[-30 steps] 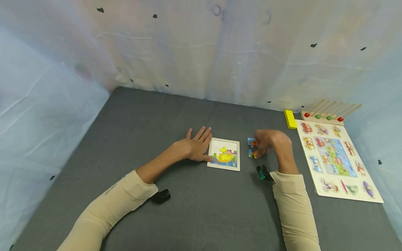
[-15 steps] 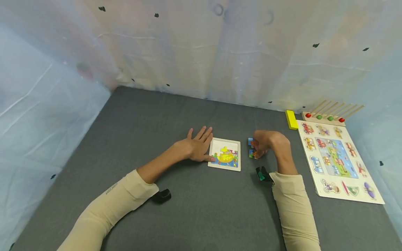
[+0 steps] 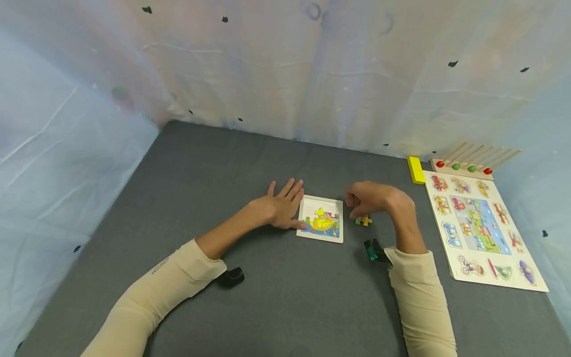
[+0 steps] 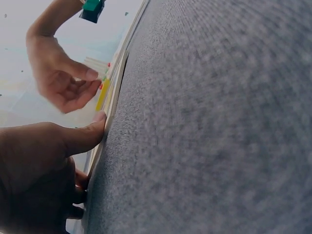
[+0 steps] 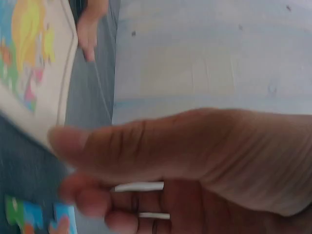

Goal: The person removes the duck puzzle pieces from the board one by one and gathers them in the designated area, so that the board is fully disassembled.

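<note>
A small square puzzle tray (image 3: 330, 203) lies on the table, with yellow duck pieces (image 3: 321, 224) in its lower part and bare board above. My left hand (image 3: 278, 210) rests with spread fingers along its left edge, the thumb over the lower left corner. Just off its right edge hovers my right hand (image 3: 370, 196), fingers bent, thumb apart from the index finger; nothing shows between them. Below it lies an orange and green puzzle piece (image 3: 365, 220). In the right wrist view a blue and orange puzzle piece (image 5: 63, 217) lies beside that one.
At the right lies a big white picture puzzle board (image 3: 479, 225). A yellow block (image 3: 416, 170) and a wooden bead rack (image 3: 461, 168) with upright sticks stand behind it. A pale curtain (image 3: 285, 69) closes off the back of the grey table (image 3: 285, 312).
My right hand has lifted off the loose puzzle pieces and moved left toward the tray, uncovering the lower piece. My left hand stays on the tray edge.
</note>
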